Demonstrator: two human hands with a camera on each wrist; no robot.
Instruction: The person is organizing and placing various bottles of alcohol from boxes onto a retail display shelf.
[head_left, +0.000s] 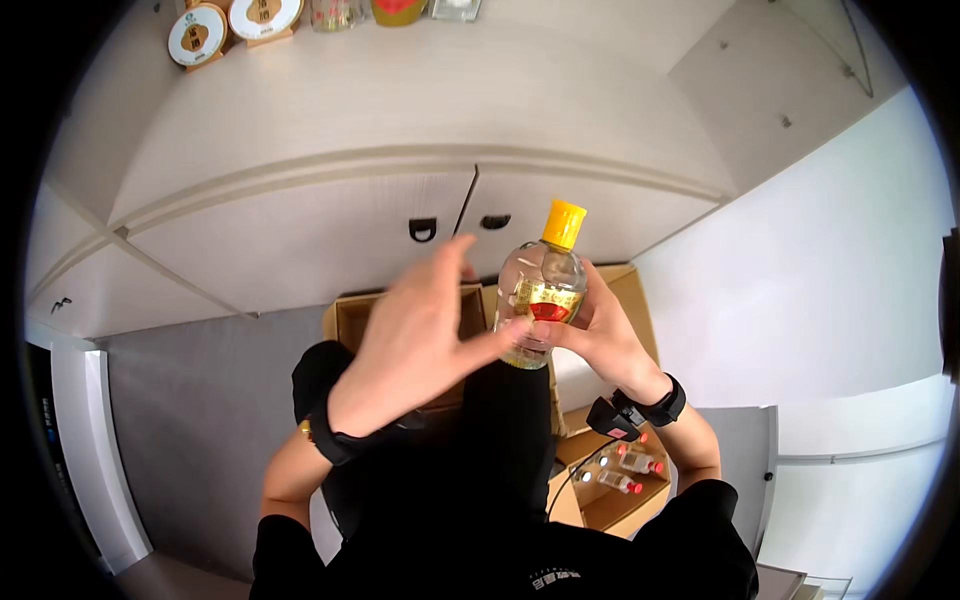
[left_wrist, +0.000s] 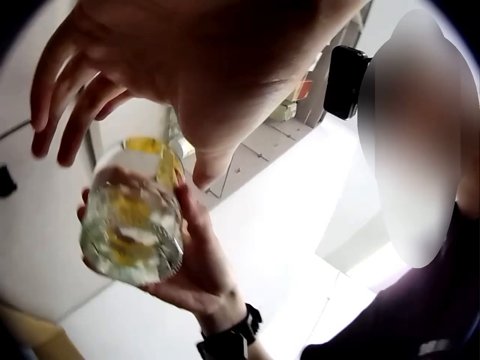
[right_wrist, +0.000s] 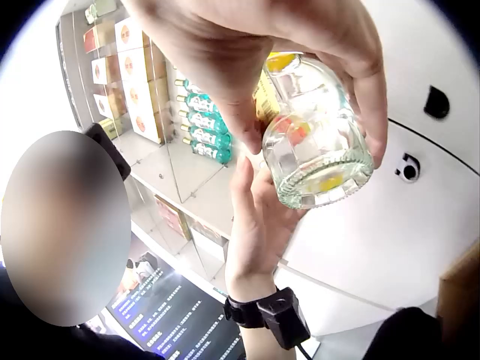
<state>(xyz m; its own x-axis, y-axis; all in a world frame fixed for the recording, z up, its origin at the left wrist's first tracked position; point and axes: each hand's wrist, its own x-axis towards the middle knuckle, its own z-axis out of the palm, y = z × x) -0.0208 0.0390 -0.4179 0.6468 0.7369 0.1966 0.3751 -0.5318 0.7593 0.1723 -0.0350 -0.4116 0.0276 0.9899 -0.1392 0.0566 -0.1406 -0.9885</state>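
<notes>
A clear glass bottle (head_left: 533, 272) with a yellow cap and a gold and red label stands slightly tilted in front of the person. The right hand (head_left: 604, 335) grips it around the lower body, thumb across the label. In the right wrist view the ridged glass base of the bottle (right_wrist: 319, 176) shows below the fingers. To its left is the left hand (head_left: 410, 325), slightly blurred, fingers stretched out and apart. The left thumb overlaps the label's lower edge in the head view. From the left wrist, that hand (left_wrist: 187, 60) appears above the bottle, its palm empty.
Cabinet doors (head_left: 330, 235) with black handles face the person, below a pale shelf (head_left: 420, 90) with round boxes and jars at the back. Open cardboard boxes stand on the floor; one box (head_left: 625, 515) at the right holds several small red-capped bottles.
</notes>
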